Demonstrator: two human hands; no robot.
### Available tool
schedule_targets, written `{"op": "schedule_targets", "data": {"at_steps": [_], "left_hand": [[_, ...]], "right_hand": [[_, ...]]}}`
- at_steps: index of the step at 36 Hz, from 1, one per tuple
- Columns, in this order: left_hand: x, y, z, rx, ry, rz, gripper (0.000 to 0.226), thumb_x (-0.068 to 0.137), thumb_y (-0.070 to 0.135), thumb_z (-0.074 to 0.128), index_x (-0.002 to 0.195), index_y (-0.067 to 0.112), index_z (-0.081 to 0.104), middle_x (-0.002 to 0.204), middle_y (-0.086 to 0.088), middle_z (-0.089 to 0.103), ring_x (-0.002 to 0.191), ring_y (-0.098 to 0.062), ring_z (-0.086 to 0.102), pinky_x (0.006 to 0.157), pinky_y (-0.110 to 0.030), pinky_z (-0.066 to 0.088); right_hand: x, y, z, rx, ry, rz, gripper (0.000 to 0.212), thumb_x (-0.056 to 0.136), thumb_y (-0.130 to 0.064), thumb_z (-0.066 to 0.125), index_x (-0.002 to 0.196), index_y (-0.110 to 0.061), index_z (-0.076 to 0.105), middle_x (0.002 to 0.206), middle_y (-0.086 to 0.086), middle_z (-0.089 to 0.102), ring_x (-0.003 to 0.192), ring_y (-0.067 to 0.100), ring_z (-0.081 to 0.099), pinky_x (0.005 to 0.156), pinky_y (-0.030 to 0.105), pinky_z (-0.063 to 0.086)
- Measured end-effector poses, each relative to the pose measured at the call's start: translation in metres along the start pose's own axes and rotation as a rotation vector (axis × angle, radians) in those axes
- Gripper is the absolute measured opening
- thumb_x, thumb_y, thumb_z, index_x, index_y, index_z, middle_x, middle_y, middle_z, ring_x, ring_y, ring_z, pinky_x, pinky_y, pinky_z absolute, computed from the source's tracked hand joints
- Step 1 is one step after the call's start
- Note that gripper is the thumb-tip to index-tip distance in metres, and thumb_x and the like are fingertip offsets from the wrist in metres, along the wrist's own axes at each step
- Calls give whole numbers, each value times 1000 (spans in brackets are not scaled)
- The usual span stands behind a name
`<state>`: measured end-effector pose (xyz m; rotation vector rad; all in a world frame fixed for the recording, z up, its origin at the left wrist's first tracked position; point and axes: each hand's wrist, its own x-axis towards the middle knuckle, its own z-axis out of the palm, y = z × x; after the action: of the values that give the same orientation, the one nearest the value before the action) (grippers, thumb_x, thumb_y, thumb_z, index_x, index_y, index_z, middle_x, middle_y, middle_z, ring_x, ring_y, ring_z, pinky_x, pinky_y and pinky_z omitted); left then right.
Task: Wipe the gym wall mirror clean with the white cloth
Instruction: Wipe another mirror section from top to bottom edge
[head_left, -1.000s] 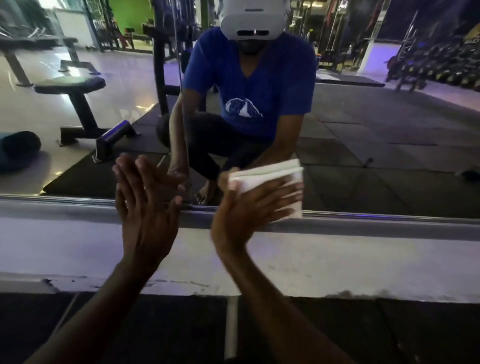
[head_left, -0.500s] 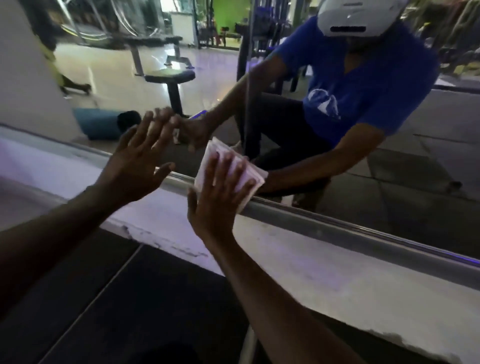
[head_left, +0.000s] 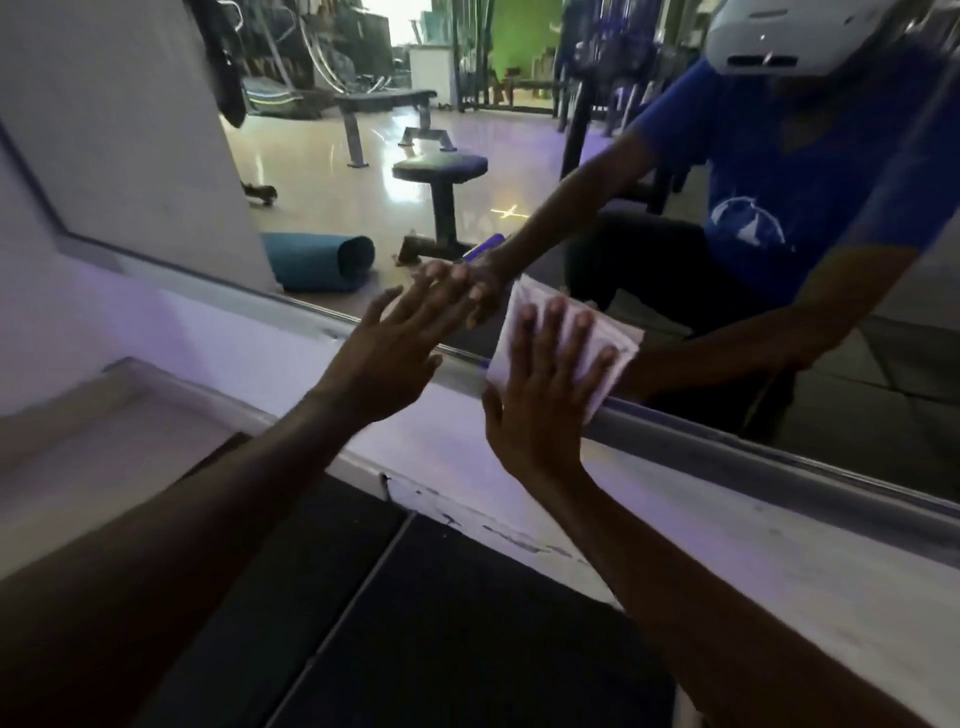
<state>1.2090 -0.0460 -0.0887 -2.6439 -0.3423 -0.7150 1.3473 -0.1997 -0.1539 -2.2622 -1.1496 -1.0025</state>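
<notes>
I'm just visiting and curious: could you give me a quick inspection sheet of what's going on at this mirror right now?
Surface: wall mirror, low corner in view, metal frame along its bottom edge.
Job's things: folded white cloth, pressed flat on the glass at the frame.
Clutter: nothing seen.
Grip: right hand flat, fingers spread over the cloth; left hand open, fingertips at the glass.
Cables: nothing seen.
Surroundings: white ledge below, dark floor mat; reflected rolled teal mat and gym stool.

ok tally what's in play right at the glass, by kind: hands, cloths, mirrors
hands: 2, left hand flat on the glass, right hand pressing the cloth
white cloth: 1
wall mirror: 1
total: 4
</notes>
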Motion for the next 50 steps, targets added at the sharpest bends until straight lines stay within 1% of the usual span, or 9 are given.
{"op": "schedule_targets", "data": {"at_steps": [8, 12, 18, 23, 29, 34, 43, 47, 50], "left_hand": [[-33, -117, 39, -134, 157, -92, 84, 101, 43, 50, 169, 17, 9, 176, -13, -1, 163, -28, -1, 126, -52, 18], [-35, -179, 63, -139, 249, -127, 81, 106, 38, 48, 168, 12, 3, 176, -13, 2, 163, -26, -3, 128, -54, 9], [-31, -228, 98, -22, 424, 34, 60, 114, 26, 32, 168, 11, 10, 173, -8, 4, 162, -23, 3, 129, -45, 8], [-39, -276, 118, -37, 514, 85, 59, 113, 26, 39, 166, 8, 21, 172, -14, 14, 162, -29, 14, 131, -45, 9], [-34, -275, 127, -93, 498, 58, 59, 111, 28, 42, 166, 10, 27, 173, -12, 20, 161, -29, 20, 131, -43, 3], [-30, -277, 131, -99, 508, 60, 58, 112, 33, 33, 165, 10, 29, 172, -8, 16, 160, -25, 16, 130, -40, -5], [-34, -271, 135, -124, 525, 37, 63, 108, 28, 46, 165, 8, 28, 174, -14, 17, 161, -31, 17, 130, -47, 6], [-49, -247, 112, -254, 472, -34, 64, 108, 21, 43, 166, 7, 22, 173, -19, 18, 160, -36, 21, 124, -57, 21], [-47, -229, 80, -353, 431, -69, 67, 106, 20, 36, 167, 8, 11, 174, -21, 11, 160, -37, 18, 121, -56, 21]], "right_hand": [[-2, 25, -4, -49, 64, 166, 89, 108, -58, 41, 169, -14, -5, 174, 22, -7, 160, 49, -2, 124, 75, 5], [33, -49, 30, -107, 92, 347, 97, 105, -72, 34, 168, -8, -4, 172, 32, 8, 155, 60, 9, 121, 79, 11], [80, -191, 97, -149, 34, -57, 90, 105, -68, 29, 169, -16, -8, 172, 17, -18, 158, 45, -16, 125, 69, -6], [91, -211, 113, -207, 44, -201, 85, 108, -64, 31, 169, -16, -4, 174, 14, -13, 160, 39, -16, 127, 66, -4], [81, -162, 82, -277, 19, -39, 92, 106, -57, 45, 168, -12, -6, 173, 17, -16, 161, 41, -15, 126, 72, 0], [109, -220, 86, -230, -1, -8, 96, 103, -61, 46, 169, -10, -1, 172, 30, 7, 157, 56, 4, 124, 73, -3], [105, -155, 58, -285, 48, -132, 89, 107, -51, 43, 168, -13, -9, 175, 11, -18, 162, 41, -10, 126, 69, -6], [125, -133, 7, -246, 122, 115, 95, 99, -46, 49, 167, -2, 0, 172, 32, 2, 158, 55, 2, 121, 78, 6], [160, -154, -10, -195, 136, 56, 97, 94, -44, 55, 166, 0, 9, 171, 34, 5, 158, 57, 2, 121, 79, 2]]}}
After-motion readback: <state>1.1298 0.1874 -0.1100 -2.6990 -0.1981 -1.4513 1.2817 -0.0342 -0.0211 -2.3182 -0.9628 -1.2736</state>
